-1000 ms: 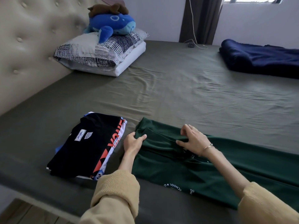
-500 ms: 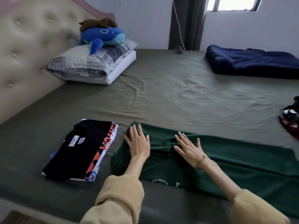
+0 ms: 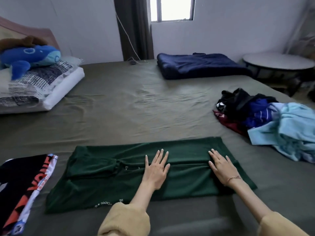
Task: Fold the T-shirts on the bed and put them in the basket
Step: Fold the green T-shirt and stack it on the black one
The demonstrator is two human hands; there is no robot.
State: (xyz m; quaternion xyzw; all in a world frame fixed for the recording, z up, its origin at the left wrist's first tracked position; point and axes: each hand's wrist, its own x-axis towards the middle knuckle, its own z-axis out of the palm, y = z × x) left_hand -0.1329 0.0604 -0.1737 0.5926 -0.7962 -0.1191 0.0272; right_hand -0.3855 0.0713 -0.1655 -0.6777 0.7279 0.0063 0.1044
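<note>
Bed (image 3: 119, 106) carries your green T-shirt (image 3: 105, 174) near its front edge, long axis running left to right, collar end leftward. Your left hand (image 3: 156, 169) and right hand (image 3: 221, 167) press it, fingers straight and spread, gripping nothing.

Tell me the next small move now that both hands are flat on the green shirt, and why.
Probably grip the right end of the dark green T-shirt and fold it leftward over itself. The left hand and right hand lie flat on it, its sides are already folded into a long band, and it is still far longer than the folded black and orange T-shirt.
</note>
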